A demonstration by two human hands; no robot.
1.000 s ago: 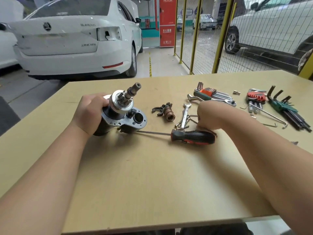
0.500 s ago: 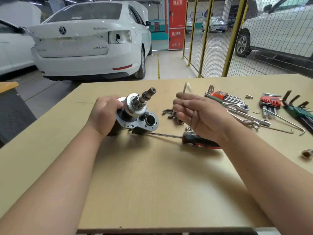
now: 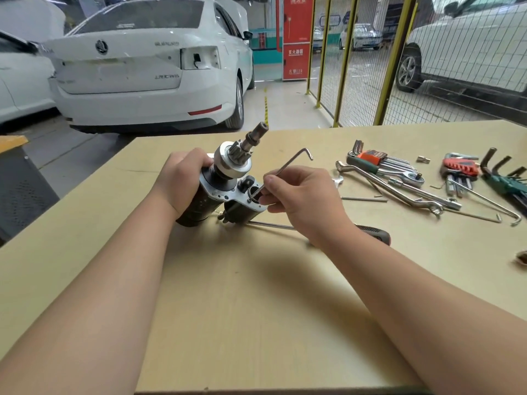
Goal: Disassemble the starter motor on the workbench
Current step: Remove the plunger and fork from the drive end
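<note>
Early-to-mid teardown by my read: starter motor [image 3: 225,192] ctr frame w/ pinion end bare, left hand [image 3: 182,183] wrapped round its body, right hand [image 3: 299,201] pinching hex key [image 3: 285,169] at its front plate; main body not yet split.

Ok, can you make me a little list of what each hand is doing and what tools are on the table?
left hand: grips the starter motor, shaft tilted up
right hand: pinches a bent hex key
hex key tip: at the round hole in the motor's plate
under the right arm: screwdriver lying on the workbench
far right: hex key sets, wrenches
</note>
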